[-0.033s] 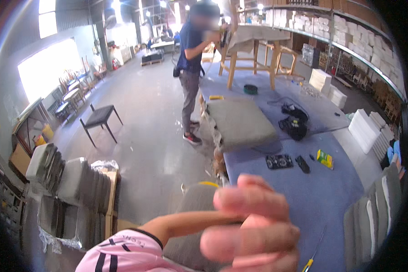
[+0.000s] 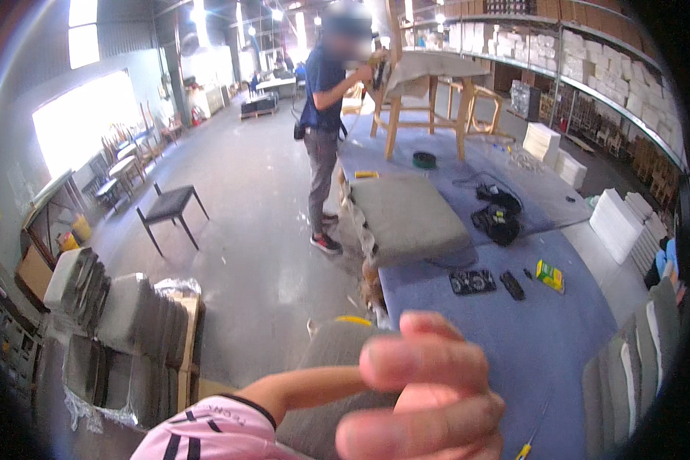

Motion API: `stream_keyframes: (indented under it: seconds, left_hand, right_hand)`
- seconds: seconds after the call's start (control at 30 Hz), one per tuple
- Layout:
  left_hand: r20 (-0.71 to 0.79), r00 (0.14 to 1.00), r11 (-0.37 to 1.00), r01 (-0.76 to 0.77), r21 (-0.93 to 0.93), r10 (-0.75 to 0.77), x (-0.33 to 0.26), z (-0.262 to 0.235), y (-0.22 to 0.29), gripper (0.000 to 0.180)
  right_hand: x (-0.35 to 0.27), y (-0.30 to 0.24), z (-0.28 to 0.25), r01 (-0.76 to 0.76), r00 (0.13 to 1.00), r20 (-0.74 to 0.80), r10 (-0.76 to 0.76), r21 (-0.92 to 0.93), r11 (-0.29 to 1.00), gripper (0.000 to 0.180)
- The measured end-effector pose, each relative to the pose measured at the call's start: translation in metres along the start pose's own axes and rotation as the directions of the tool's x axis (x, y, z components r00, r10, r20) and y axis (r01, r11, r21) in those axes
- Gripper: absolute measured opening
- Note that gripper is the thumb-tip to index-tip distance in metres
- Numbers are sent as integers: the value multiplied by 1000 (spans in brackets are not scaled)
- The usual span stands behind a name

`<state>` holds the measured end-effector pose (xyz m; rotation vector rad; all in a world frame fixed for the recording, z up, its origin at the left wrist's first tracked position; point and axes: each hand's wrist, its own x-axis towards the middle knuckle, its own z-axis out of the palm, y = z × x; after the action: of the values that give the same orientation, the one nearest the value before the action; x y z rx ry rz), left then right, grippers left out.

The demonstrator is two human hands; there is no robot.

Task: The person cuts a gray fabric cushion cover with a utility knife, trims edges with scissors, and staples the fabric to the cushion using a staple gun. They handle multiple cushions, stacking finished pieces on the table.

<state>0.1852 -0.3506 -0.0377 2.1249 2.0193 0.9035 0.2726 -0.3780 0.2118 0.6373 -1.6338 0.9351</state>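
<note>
My left hand [image 2: 429,425] is raised large and close in front of me, its bent fingers apart and nothing visible in it. Its forearm [image 2: 303,391] comes from a pink short sleeve [image 2: 215,433] and passes behind the fingers. Below the arm lies a grey padded piece [image 2: 326,356], partly covered. To the right stretches a blue-covered worktable [image 2: 452,326] with a yellow-handled tool [image 2: 524,451] near its front. My right hand does not show. Farther off, a grey upholstered cushion [image 2: 410,218] lies on the table beside a black bag-like bundle [image 2: 498,218].
A person [image 2: 326,115] works at a wooden-legged chair [image 2: 429,107] on the table. A patterned black item [image 2: 471,282] and a yellow-green box [image 2: 550,276] lie on it. Stacked grey cushions [image 2: 130,314] stand left, a black chair [image 2: 172,207] beyond. Grey pads [image 2: 629,368] lean at right.
The view has shifted slightly, and my left hand sits a little lower in it. Its fingers keep the same bent pose.
</note>
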Motion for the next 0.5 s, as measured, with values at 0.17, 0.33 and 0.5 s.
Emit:
stream_keyframes:
  seconds: [0.17,0.33,0.5]
  left_hand:
    - [-5,1000,998,30,55,-29,-2,-1,-20,53]
    - [-46,998,996,-32,82,36,18,2,-13,49]
    - [-42,998,991,-37,128,43,19,-9,-13,46]
  right_hand:
    - [-1,7,5,-25,996,-82,34,112,993,32]
    - [2,2,-1,-4,994,-111,14,89,996,44]
    - [-2,4,0,3,989,-149,5,52,999,62]
